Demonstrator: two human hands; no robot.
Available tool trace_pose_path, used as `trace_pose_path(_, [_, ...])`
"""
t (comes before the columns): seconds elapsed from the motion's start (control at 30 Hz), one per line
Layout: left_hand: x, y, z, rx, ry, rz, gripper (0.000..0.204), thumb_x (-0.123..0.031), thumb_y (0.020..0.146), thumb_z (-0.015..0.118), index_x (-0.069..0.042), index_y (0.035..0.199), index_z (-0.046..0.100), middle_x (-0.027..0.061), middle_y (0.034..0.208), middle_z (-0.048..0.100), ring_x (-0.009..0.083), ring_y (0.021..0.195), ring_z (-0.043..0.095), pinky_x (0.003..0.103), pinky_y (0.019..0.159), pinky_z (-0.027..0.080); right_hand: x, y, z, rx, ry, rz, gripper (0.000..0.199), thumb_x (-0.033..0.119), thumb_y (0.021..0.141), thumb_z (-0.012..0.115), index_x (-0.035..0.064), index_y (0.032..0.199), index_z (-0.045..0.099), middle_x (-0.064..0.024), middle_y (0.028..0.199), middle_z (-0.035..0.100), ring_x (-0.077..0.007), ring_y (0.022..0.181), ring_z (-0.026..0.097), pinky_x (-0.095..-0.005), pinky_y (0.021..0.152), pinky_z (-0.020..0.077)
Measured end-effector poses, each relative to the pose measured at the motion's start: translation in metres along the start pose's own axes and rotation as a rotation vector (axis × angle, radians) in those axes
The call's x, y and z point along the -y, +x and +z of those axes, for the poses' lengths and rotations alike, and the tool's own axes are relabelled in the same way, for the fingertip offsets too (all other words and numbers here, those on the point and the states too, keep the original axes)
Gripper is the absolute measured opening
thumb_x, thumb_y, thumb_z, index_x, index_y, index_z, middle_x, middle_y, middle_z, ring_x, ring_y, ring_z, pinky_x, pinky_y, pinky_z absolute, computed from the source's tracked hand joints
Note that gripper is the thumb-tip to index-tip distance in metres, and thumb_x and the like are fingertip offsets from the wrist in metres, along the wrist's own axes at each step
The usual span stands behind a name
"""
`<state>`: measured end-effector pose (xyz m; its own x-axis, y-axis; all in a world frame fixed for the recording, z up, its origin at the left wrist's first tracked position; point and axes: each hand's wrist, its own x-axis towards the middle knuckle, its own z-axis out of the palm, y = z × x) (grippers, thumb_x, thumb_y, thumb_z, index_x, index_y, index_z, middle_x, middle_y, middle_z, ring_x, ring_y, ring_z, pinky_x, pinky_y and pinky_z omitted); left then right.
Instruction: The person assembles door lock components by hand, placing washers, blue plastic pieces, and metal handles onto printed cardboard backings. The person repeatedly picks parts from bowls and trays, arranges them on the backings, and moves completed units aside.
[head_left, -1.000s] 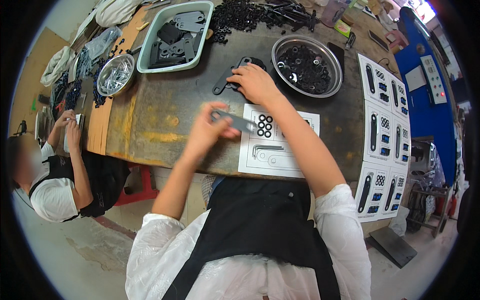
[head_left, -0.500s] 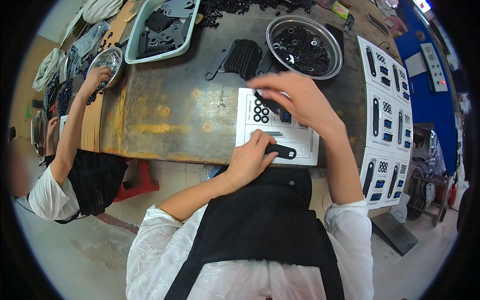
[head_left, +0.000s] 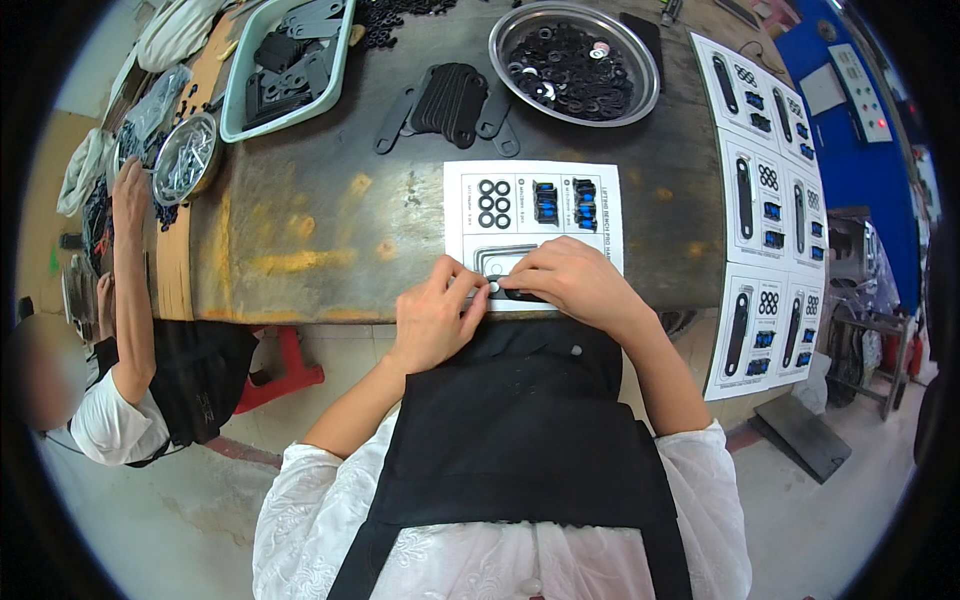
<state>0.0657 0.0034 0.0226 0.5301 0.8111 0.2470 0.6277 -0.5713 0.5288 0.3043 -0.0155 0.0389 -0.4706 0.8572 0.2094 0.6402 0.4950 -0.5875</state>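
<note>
A black flat bracket with rounded ends (head_left: 516,294) lies low on a white printed card (head_left: 455,200) at the table's near edge. My left hand (head_left: 440,305) is closed on the bracket's left end, with thumb and forefinger near a small pale spot that may be a hole. From the right, my right hand (head_left: 575,280) bends over the bracket, its fingers pressed together on the black part and covering most of it. Pictures of rings, bolts and bent keys show on the card above my hands.
Beyond the card sit stacked black brackets (head_left: 450,105) and a steel bowl (head_left: 575,122) of black washers. A pale green tray (head_left: 233,110) holds dark plates. Printed card sheets (head_left: 716,200) line the right edge. At left, another person's hand (head_left: 130,195) is beside a bowl of bolts (head_left: 187,160).
My right hand has come down from above the card onto the bracket beside my left hand. The bracket has shifted left within the card. The view has shifted slightly.
</note>
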Motion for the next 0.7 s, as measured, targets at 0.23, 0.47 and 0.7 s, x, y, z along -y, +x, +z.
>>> trace_pose_path(0.23, [0.008, -0.007, 0.004, -0.001, 0.045, 0.173, 0.016, -0.022, 0.080, 0.084, -0.016, 0.089, 0.072, -0.0002, 0.088, 0.060, 0.0186, 0.063, 0.062, 0.033, 0.056, 0.048, 0.015, -0.038, 0.002, -0.142, -0.146, 0.267, 0.039, 0.022, 0.074, 0.084, 0.0147, 0.109, 0.069, -0.0028, 0.103, 0.064, -0.0253, 0.096, 0.061, -0.0382, 0.084, 0.0473])
trace_pose_path(0.47, [0.005, 0.004, 0.017, -0.054, 0.031, 0.195, 0.015, -0.018, 0.080, 0.083, -0.015, 0.089, 0.072, -0.0013, 0.084, 0.060, 0.0183, 0.063, 0.061, 0.032, 0.055, 0.048, 0.006, -0.044, 0.001, -0.170, -0.186, 0.274, 0.039, 0.018, 0.075, 0.084, 0.0129, 0.110, 0.067, -0.0035, 0.103, 0.063, -0.0258, 0.096, 0.061, -0.0385, 0.084, 0.0481])
trace_pose_path(0.7, [0.012, 0.005, 0.023, -0.095, 0.042, 0.153, 0.013, -0.017, 0.081, 0.083, -0.016, 0.089, 0.072, -0.0008, 0.084, 0.061, 0.0179, 0.063, 0.062, 0.032, 0.055, 0.047, -0.002, -0.036, 0.003, -0.199, -0.175, 0.247, 0.038, 0.017, 0.075, 0.083, 0.0120, 0.109, 0.068, -0.0032, 0.104, 0.064, -0.0256, 0.097, 0.061, -0.0381, 0.085, 0.0493])
